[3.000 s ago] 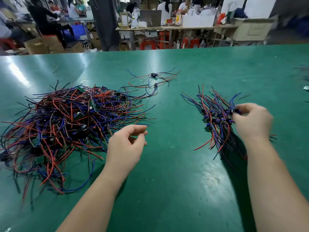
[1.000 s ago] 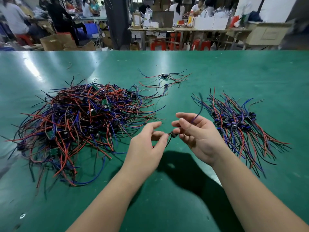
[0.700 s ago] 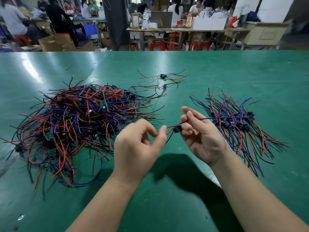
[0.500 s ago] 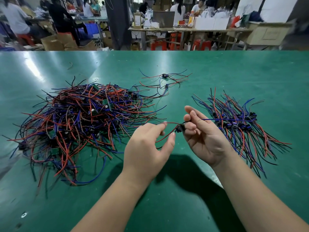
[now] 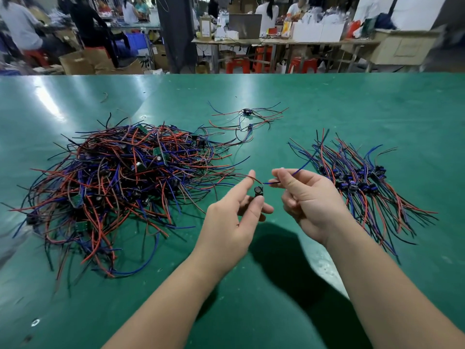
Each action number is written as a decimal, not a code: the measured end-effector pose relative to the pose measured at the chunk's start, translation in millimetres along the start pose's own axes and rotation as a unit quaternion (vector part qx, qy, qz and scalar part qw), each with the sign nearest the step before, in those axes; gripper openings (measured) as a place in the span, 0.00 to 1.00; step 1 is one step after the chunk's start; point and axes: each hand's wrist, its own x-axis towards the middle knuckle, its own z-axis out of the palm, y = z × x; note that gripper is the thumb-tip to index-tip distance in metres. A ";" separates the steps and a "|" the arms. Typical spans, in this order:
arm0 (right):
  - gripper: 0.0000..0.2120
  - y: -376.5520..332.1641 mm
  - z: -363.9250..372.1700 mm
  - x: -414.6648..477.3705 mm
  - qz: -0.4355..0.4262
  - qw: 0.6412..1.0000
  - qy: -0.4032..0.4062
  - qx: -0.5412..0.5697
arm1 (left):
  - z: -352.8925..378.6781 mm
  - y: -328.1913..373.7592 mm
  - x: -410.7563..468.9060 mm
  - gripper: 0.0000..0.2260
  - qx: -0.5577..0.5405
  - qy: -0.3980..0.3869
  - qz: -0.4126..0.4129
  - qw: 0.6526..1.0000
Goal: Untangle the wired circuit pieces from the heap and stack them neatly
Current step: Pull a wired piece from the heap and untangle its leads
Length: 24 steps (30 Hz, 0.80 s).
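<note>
Head: circuit piece point(image 5: 259, 191), seemingly in left hand point(image 5: 226, 222)

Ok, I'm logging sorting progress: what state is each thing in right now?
heap, tangled, at left
stack, wires roughly aligned, at right
circuit piece, held up between both hands
left hand, pinches the circuit piece
right hand, pinches its blue wire
loose pieces, lying apart behind heap

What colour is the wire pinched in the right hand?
Blue, in the head view; the wire leads from the right hand to the circuit piece.
</note>
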 end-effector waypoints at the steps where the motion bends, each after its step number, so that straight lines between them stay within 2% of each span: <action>1: 0.13 -1.0 -2.3 0.1 0.009 1.000 0.005 -0.023 | 0.4 0.1 0.7 0.22 -0.034 -0.010 -0.017 0.999; 6: 0.15 0.5 -5.1 -1.8 0.073 0.988 -0.059 -0.120 | -1.9 1.0 4.2 0.22 -0.094 -0.047 -0.069 0.992; 11: 0.15 2.4 -4.0 -4.2 0.064 0.982 -0.145 -0.108 | -5.8 -0.7 4.8 0.22 -0.062 -0.062 -0.070 0.994; 14: 0.16 4.8 -1.6 -5.7 0.025 0.977 -0.111 -0.183 | -7.4 -5.1 0.9 0.26 0.031 -0.049 -0.041 0.997; 19: 0.07 11.7 4.0 -6.7 0.037 0.977 -0.054 -0.203 | -10.4 -5.9 -0.3 0.32 0.158 -0.054 -0.018 0.986; 22: 0.07 9.2 4.3 -4.6 0.066 0.985 -0.044 -0.152 | -7.9 -3.0 -1.6 0.34 0.100 -0.048 -0.023 0.994; 24: 0.08 6.3 2.3 -2.9 0.091 0.990 -0.053 -0.090 | -7.6 2.3 0.5 0.33 -0.027 -0.043 -0.084 0.995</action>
